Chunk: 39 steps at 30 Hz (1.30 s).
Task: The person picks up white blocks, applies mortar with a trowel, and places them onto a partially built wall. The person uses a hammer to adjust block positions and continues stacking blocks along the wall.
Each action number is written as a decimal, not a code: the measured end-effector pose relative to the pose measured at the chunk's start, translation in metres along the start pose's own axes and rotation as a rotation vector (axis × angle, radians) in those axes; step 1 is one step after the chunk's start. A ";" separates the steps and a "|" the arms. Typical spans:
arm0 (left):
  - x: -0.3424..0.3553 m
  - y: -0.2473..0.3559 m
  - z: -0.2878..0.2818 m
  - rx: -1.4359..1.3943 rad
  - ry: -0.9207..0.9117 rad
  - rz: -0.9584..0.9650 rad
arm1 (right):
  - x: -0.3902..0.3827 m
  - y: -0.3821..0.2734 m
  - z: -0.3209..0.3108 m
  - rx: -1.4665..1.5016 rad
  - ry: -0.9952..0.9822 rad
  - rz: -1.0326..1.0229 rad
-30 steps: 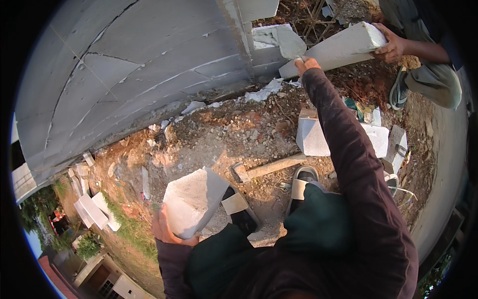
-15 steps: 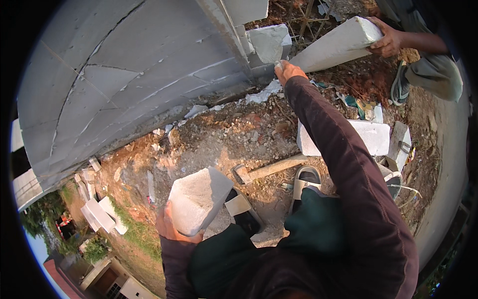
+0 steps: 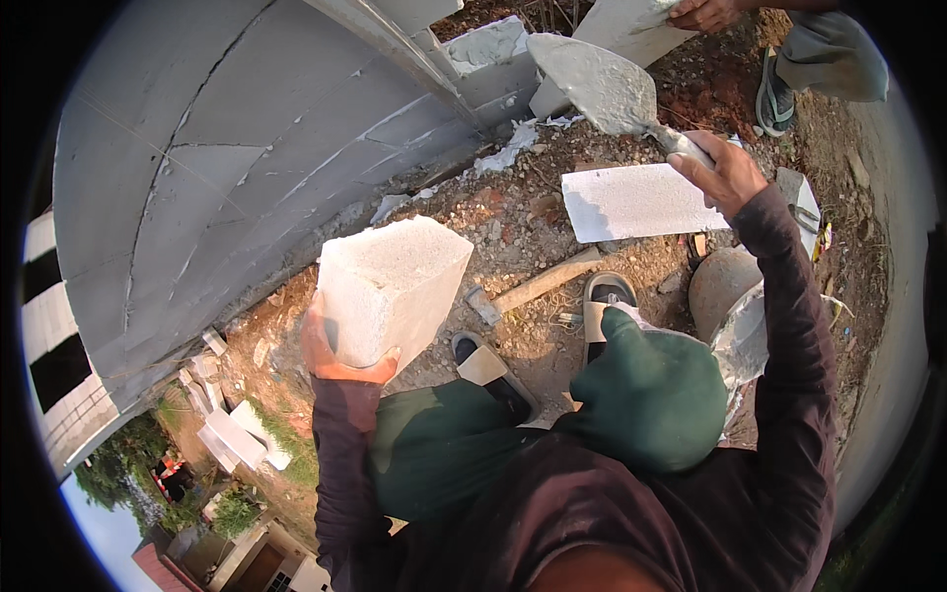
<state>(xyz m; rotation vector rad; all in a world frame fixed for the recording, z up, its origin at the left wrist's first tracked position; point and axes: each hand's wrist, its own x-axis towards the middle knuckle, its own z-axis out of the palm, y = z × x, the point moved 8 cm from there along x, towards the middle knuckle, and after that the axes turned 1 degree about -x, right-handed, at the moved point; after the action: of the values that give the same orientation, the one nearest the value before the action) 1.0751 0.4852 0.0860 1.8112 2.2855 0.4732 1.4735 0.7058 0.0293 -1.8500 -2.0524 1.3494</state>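
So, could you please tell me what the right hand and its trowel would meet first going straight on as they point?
The trowel in the right hand would likely meet the mortar-topped block beside the grey wall first, though depth is unclear and it may pass above.

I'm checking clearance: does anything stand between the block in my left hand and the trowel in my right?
Nothing visible does: between the block and the trowel there is open air above rubbly ground. The hammer lies lower, off that line.
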 end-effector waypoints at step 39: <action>0.017 0.316 0.238 -2.004 -0.762 -0.505 | -0.379 0.248 0.112 1.221 0.742 0.565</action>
<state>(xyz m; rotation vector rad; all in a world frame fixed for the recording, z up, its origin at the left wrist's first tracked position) 1.4399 0.5971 -0.0211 0.1967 0.6741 1.0476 1.7051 0.3030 -0.0111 -1.7945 -0.1787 1.2035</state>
